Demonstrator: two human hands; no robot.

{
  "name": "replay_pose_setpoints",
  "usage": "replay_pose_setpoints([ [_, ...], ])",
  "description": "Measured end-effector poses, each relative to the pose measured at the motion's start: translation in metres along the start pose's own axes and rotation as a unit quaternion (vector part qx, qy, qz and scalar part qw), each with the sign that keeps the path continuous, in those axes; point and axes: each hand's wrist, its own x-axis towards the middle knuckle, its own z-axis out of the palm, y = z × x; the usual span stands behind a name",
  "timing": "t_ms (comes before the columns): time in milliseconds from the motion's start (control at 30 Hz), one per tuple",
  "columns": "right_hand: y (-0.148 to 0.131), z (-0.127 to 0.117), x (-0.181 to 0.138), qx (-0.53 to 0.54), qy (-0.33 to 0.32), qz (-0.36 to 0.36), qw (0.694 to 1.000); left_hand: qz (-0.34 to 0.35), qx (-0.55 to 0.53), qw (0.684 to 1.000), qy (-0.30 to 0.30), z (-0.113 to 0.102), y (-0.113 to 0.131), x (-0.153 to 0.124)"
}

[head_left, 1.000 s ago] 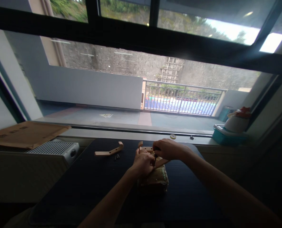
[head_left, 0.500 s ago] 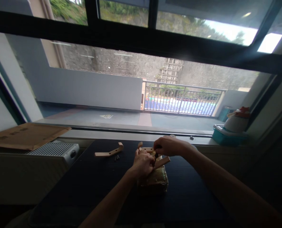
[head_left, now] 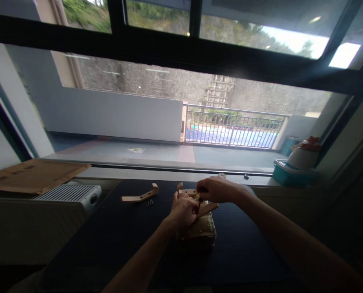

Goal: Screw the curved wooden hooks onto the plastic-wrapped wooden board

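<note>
My right hand is closed around the dark handle of a screwdriver, whose shaft points down at a wooden piece. My left hand is closed on that wooden piece, pressing it against a brown wrapped block. The screwdriver's tip and part of the piece are hidden by my fingers. Just behind my hands lies a wooden hook with holes, partly covered. Further left, another bent wooden hook rests on the dark table, with several small screws beside it.
The dark table stands against a window sill. On the sill are a teal box, a small dark object and a round item. A radiator with a brown paper envelope on it stands to the left.
My hands, the screwdriver and the wooden piece stay in nearly the same place. The whole view has shifted very slightly; my right hand's pose differs only a little.
</note>
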Motion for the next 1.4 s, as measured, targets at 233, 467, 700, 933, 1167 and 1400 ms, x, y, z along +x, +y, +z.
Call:
replay_pose_setpoints([
  [233, -0.001, 0.011, 0.004, 0.019, 0.012, 0.009, 1.000, 0.003, -0.013, 1.000, -0.019, 0.000, 0.000, 0.000],
  [467, -0.005, 0.006, 0.004, -0.001, 0.022, 0.057, 0.998, -0.004, -0.013, 1.000, -0.008, 0.004, -0.002, 0.001],
  [700, 0.002, 0.002, 0.000, 0.023, 0.010, 0.015, 1.000, -0.007, -0.005, 1.000, 0.001, 0.007, -0.004, 0.000],
  [933, -0.006, 0.022, 0.005, 0.009, 0.057, 0.067, 0.996, -0.004, 0.003, 1.000, 0.003, 0.006, -0.003, -0.001],
  [1167, -0.004, 0.003, 0.002, 0.019, 0.026, 0.030, 0.999, 0.004, -0.005, 1.000, 0.021, 0.011, -0.008, 0.000],
  [1400, -0.006, 0.009, 0.003, 0.013, 0.046, 0.038, 0.998, -0.002, -0.005, 1.000, 0.010, 0.011, -0.008, 0.000],
])
